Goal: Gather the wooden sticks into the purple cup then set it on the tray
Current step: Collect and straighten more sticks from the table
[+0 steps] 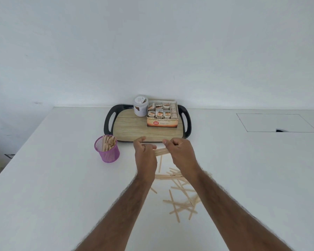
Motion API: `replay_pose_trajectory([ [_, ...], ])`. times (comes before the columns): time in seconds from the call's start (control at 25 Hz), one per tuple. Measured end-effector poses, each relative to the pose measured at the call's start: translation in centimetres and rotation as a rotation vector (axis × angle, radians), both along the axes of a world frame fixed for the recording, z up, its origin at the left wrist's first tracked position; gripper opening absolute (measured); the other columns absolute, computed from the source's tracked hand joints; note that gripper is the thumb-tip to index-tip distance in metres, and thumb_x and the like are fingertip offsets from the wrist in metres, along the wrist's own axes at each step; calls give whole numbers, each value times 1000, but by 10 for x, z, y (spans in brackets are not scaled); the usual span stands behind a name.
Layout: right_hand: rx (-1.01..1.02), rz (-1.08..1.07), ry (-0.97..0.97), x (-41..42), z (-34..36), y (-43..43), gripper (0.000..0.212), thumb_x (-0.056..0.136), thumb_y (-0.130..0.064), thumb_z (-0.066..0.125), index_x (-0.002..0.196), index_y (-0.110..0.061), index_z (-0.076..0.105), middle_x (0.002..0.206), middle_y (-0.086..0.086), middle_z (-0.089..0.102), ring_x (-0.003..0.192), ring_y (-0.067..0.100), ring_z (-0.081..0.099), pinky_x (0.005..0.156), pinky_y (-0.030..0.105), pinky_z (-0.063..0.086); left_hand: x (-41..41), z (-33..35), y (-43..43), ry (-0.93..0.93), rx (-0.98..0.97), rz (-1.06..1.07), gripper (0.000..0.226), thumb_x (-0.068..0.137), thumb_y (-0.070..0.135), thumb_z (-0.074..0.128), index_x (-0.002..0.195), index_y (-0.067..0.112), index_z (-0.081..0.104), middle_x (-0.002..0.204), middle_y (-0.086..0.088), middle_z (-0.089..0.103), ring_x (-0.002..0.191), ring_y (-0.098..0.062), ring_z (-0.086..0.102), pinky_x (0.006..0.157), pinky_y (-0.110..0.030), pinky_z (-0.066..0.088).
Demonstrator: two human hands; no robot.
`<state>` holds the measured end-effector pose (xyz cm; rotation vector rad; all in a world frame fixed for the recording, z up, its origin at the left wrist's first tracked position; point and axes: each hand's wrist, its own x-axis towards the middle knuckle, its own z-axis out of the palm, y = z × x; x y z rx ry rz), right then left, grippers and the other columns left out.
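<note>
Sticks (160, 151) run left-right in 1 bundle, ends pinched by left hand (145, 155) and right hand (182, 153).

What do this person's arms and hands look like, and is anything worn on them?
Nothing is worn. The left hand and the right hand are bare: no gloves, and no rings or watch that I can see. The forearms are bare too and hairy, with no sleeves in view.
</note>
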<state>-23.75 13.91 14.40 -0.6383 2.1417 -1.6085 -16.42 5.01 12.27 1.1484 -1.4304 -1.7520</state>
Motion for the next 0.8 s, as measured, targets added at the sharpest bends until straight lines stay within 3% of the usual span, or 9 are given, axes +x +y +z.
replay_pose_trajectory([
  [0.12, -31, 49, -71, 4, -7, 2, 50, 97, -27, 67, 65, 3, 44, 52, 2, 30, 45, 14, 23, 43, 26, 23, 1, 4, -6, 23, -17, -29, 46, 89, -2, 36, 120, 28, 52, 93, 0, 67, 61, -13, 48, 55, -31, 40],
  [0.24, -81, 68, -201, -4, -9, 5, 51, 97, -29, 68, 77, 13, 49, 53, 6, 32, 42, 16, 24, 43, 27, 24, 5, 5, -6, -2, -10, -144, 39, 90, -1, 37, 111, 24, 59, 90, -3, 65, 50, -9, 45, 44, -26, 37],
  [0.32, -108, 46, -228, -8, -12, 8, 46, 96, -29, 69, 77, 10, 55, 51, 6, 34, 41, 16, 26, 42, 26, 27, 8, 4, -5, -55, 16, -248, 26, 97, 10, 39, 104, 15, 64, 76, -6, 60, 46, -10, 41, 41, -24, 33],
  [0.44, -132, 25, -240, -10, -18, 10, 39, 96, -29, 69, 75, 3, 62, 51, 6, 37, 41, 16, 29, 41, 25, 28, 7, 4, -6, -156, -12, -394, 32, 105, 27, 40, 93, 9, 64, 65, -1, 48, 51, -11, 38, 43, -23, 29],
  [0.56, -166, 33, -287, -13, -21, 11, 33, 97, -27, 68, 72, -6, 65, 48, 2, 37, 41, 15, 29, 42, 26, 28, 5, 3, -6, -88, -56, -391, 33, 106, 30, 49, 91, 8, 69, 59, 3, 43, 49, -11, 35, 43, -24, 28],
  [0.68, -245, -24, -397, -13, -23, 10, 30, 99, -27, 67, 79, -4, 62, 49, -1, 33, 41, 12, 27, 42, 24, 26, 9, 0, -7, 46, -95, -353, 26, 103, 29, 61, 90, 14, 77, 56, 2, 50, 43, -13, 41, 42, -25, 38],
  [0.8, -286, -66, -485, -15, -26, 11, 28, 100, -26, 65, 82, -5, 59, 56, 3, 29, 43, 12, 24, 43, 25, 22, 17, -4, -9, 165, -5, -408, 15, 95, 28, 71, 96, 16, 80, 69, -2, 65, 52, -13, 57, 57, -29, 54],
])
